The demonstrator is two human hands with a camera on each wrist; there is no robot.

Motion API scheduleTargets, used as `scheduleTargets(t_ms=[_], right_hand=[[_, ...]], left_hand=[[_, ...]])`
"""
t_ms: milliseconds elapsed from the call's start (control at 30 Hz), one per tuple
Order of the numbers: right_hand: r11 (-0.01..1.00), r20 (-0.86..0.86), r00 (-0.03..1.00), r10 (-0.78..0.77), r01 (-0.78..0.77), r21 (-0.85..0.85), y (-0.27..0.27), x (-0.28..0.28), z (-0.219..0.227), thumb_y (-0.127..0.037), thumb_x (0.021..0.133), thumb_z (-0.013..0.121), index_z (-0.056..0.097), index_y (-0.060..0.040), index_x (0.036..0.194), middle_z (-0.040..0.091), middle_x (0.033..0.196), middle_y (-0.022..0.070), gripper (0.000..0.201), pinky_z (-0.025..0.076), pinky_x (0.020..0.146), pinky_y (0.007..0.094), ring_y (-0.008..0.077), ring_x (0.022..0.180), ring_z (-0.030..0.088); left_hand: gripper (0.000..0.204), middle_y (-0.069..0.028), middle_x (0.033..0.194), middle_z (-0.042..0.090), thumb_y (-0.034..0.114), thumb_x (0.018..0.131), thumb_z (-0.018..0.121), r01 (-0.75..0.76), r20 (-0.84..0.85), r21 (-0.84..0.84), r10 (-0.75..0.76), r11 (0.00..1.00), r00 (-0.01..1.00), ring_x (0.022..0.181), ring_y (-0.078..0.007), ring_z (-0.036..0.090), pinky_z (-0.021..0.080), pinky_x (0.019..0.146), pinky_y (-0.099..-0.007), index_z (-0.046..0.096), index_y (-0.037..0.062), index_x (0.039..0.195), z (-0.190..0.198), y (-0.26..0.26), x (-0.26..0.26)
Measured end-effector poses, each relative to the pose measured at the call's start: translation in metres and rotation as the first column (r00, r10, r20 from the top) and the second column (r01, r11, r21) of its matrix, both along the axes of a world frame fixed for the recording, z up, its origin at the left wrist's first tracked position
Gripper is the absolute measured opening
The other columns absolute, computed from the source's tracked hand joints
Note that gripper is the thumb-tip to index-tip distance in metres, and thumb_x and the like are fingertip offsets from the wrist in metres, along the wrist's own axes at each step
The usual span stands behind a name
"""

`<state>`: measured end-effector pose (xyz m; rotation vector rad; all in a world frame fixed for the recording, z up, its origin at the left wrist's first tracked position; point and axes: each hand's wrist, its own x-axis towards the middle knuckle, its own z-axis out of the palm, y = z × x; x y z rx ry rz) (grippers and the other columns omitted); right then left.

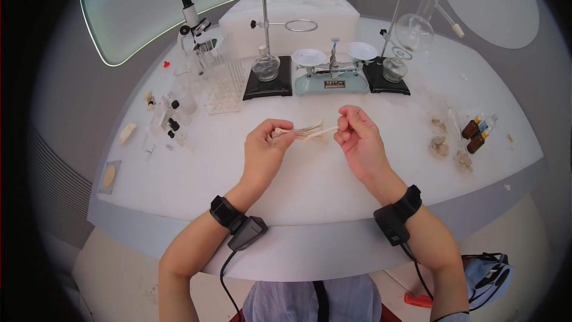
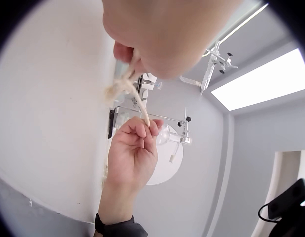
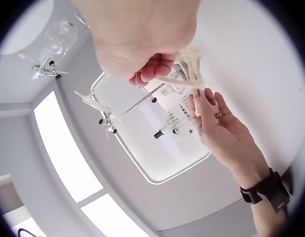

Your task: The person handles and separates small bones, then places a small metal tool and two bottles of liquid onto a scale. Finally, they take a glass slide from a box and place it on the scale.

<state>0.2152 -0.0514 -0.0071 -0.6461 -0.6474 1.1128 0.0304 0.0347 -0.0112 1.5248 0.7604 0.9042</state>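
Note:
A bundle of pale, frayed cord-like strands (image 1: 311, 133) is held above the white table between both hands. My left hand (image 1: 266, 149) grips the bundle, fingers and thumb curled round it. One strand (image 2: 138, 101) stretches across to my right hand (image 1: 363, 146), which pinches its end between curled fingers. In the right wrist view the loose, frayed ends (image 3: 192, 59) hang beside the left hand (image 3: 229, 131). The left wrist view shows the right hand (image 2: 132, 155) on the strand's tip; the palm hides part of the bundle.
Behind the hands stand a balance scale (image 1: 332, 83), two stands with black bases (image 1: 267, 86) and a test tube rack (image 1: 222, 107). Small bottles (image 1: 174, 125) lie at the left, brown bottles (image 1: 475, 143) and beige lumps (image 1: 439, 146) at the right.

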Motion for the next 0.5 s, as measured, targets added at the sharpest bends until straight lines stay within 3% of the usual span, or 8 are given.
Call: scheduleTargets(t_ms=[67,200,233,267,300,333,400,500], right_hand=[[0.997,-0.057,0.998,-0.040,0.044,0.065,0.002,0.006,-0.002,-0.024,0.103,0.053,0.059,-0.0045,0.105,0.056,0.081,0.0002,0.020,0.043,0.067,0.0233,0.0072,0.068,0.049],[0.986,-0.083,0.986,-0.146,0.152,0.064,0.002,0.004,0.000,-0.023,0.103,0.053,0.059,-0.0042,0.106,0.058,0.086,0.0014,0.020,0.046,0.071,0.0241,0.0085,0.072,0.051],[0.987,-0.062,0.987,-0.148,0.152,0.061,0.002,0.002,0.001,-0.023,0.103,0.053,0.059,-0.0041,0.106,0.059,0.087,0.0019,0.020,0.046,0.073,0.0243,0.0088,0.073,0.052],[0.987,-0.040,0.988,-0.150,0.152,0.058,0.001,-0.001,0.002,-0.023,0.104,0.052,0.059,-0.0040,0.107,0.059,0.089,0.0023,0.020,0.047,0.075,0.0246,0.0092,0.074,0.053],[0.987,-0.040,0.988,-0.147,0.150,0.056,-0.001,-0.005,0.004,-0.023,0.104,0.052,0.059,-0.0040,0.107,0.059,0.089,0.0023,0.020,0.047,0.075,0.0246,0.0092,0.074,0.053],[0.993,0.016,0.996,-0.093,0.091,0.077,-0.003,-0.011,0.005,-0.023,0.103,0.052,0.059,-0.0039,0.107,0.060,0.089,0.0026,0.020,0.047,0.075,0.0247,0.0093,0.075,0.053],[0.995,0.073,0.997,-0.039,0.032,0.094,-0.007,-0.021,0.009,-0.023,0.103,0.053,0.060,-0.0038,0.107,0.061,0.089,0.0028,0.020,0.047,0.074,0.0247,0.0094,0.075,0.054],[0.989,0.299,0.945,0.130,-0.145,0.028,-0.011,-0.026,0.010,-0.023,0.103,0.054,0.063,-0.0032,0.102,0.064,0.087,0.0025,0.022,0.047,0.072,0.0248,0.0096,0.073,0.055]], left_hand=[[0.019,-0.0040,0.087,0.066,0.016,0.090,0.071,-0.292,-0.037,0.482,0.353,0.826,0.935,0.077,-0.0097,0.059,0.047,0.076,-0.0258,0.068,0.0017,0.101,0.001,-0.003,0.001],[0.024,-0.0035,0.086,0.066,0.024,0.094,0.067,-0.236,-0.024,0.684,0.345,0.690,0.938,0.074,-0.0098,0.057,0.044,0.073,-0.0264,0.070,0.0013,0.101,0.008,-0.008,-0.004],[0.028,-0.0031,0.085,0.066,0.027,0.096,0.064,-0.037,-0.129,0.447,0.105,0.894,0.986,0.072,-0.0099,0.055,0.043,0.071,-0.0254,0.070,0.0012,0.102,0.010,-0.011,-0.005],[0.032,-0.0027,0.084,0.066,0.031,0.098,0.061,0.184,-0.157,0.159,-0.159,0.970,0.975,0.070,-0.0100,0.053,0.042,0.068,-0.0245,0.071,0.0012,0.102,0.013,-0.014,-0.006],[0.036,-0.0024,0.081,0.065,0.035,0.100,0.056,0.305,-0.113,0.075,-0.296,0.949,0.949,0.068,-0.0100,0.052,0.041,0.066,-0.0234,0.071,0.0016,0.101,0.016,-0.017,-0.004],[0.036,-0.0024,0.081,0.065,0.035,0.100,0.056,0.303,-0.113,0.074,-0.293,0.950,0.949,0.068,-0.0100,0.052,0.041,0.066,-0.0234,0.071,0.0016,0.101,0.019,-0.020,-0.002],[0.037,-0.0016,0.080,0.064,0.035,0.100,0.057,0.362,0.105,-0.230,-0.347,0.903,0.932,0.068,-0.0095,0.051,0.041,0.064,-0.0220,0.071,0.0011,0.101,0.022,-0.024,0.001],[0.035,-0.0027,0.083,0.067,0.031,0.099,0.061,0.310,0.243,-0.285,-0.244,0.907,0.939,0.065,-0.0067,0.052,0.043,0.061,-0.0209,0.071,-0.0018,0.105,0.004,-0.005,-0.003]])
